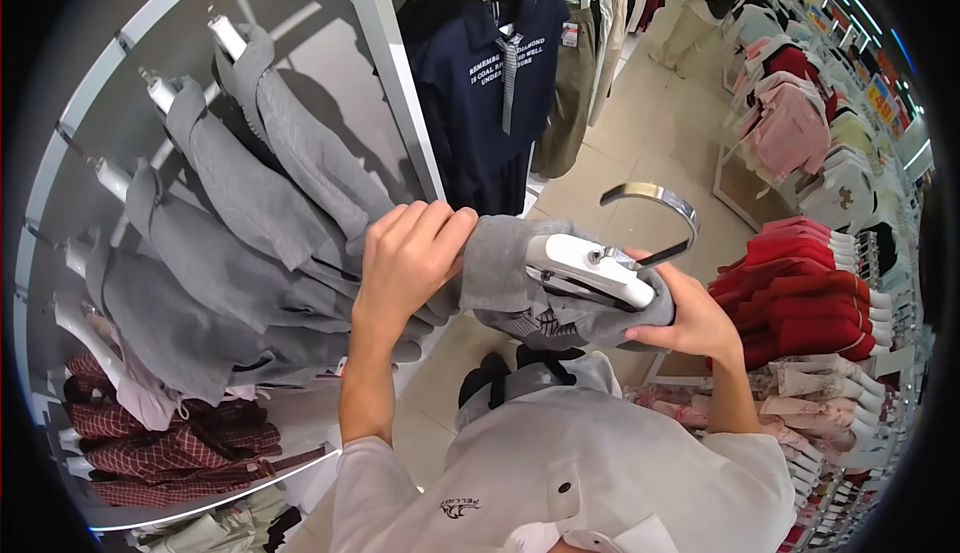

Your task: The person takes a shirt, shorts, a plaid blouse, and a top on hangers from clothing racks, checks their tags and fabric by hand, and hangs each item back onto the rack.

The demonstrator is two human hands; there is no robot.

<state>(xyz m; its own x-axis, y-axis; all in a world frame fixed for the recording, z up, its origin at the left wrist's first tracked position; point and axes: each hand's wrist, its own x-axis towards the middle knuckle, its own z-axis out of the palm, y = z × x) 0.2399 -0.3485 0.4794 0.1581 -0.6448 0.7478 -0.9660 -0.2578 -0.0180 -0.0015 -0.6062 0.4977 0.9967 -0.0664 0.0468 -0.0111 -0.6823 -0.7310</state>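
A grey collared garment (500,258) is held up in front of my chest on a white hanger (585,263) with a flat, curved metal hook (655,193). My left hand (415,258) is closed, its fingers curled over the garment's left side. My right hand (690,318) grips the collar by the hanger's right end, thumb in front and the other fingers partly hidden behind. Dark striped fabric shows inside the neck opening. Close by on the left, several matching grey garments (290,163) hang in a row from a curved white rack (60,133).
Red-checked clothes (170,443) hang at lower left. Ahead is a navy outfit (490,83) with a striped tie. Red garments (800,293) and pink tops (785,128) line the right side. A person (700,13) is farther down the tiled aisle (610,168).
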